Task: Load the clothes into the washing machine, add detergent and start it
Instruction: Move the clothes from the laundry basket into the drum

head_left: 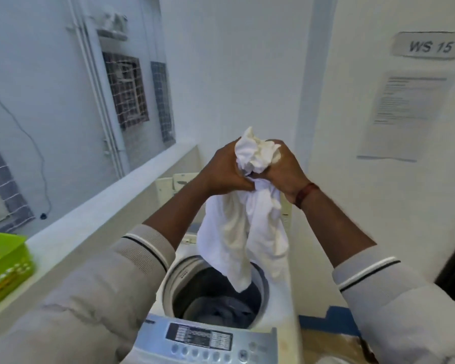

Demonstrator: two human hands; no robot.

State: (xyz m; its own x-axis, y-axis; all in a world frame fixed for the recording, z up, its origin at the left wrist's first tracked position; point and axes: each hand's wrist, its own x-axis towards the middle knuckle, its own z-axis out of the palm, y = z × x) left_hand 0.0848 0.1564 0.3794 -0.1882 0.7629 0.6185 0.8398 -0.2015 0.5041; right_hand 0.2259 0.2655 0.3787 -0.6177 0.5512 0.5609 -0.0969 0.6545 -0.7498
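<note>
While you hold the white garment (243, 227) bunched at its top in both fists, its loose lower end hangs down into the open mouth of the washing machine (279, 292), with the tip just inside the drum rim. Your left hand (222, 169) grips the bundle from the left with fingers curled tight into the cloth; your right hand (283, 170) closes on it from the right in the same way, and the two hands touch across the fabric. Neither hand has a free finger.

Below the garment, dark blue clothes (221, 311) already lie at the bottom of the drum, so judge the loading step as partly complete. The white item is not yet released, and the view does not show whether more laundry waits outside the frame.

Nearer to you, the control panel (200, 340) sits at the front edge of the machine, with a row of buttons below its display. The display is too blurred to tell whether the machine is running, so treat starting as outstanding. The lid stands raised behind the drum.

No detergent container can be identified. A green box (5, 264) rests on the ledge (95, 206) at your left, well apart from the machine; its contents cannot be read. Treat the detergent step as still to do.
</note>
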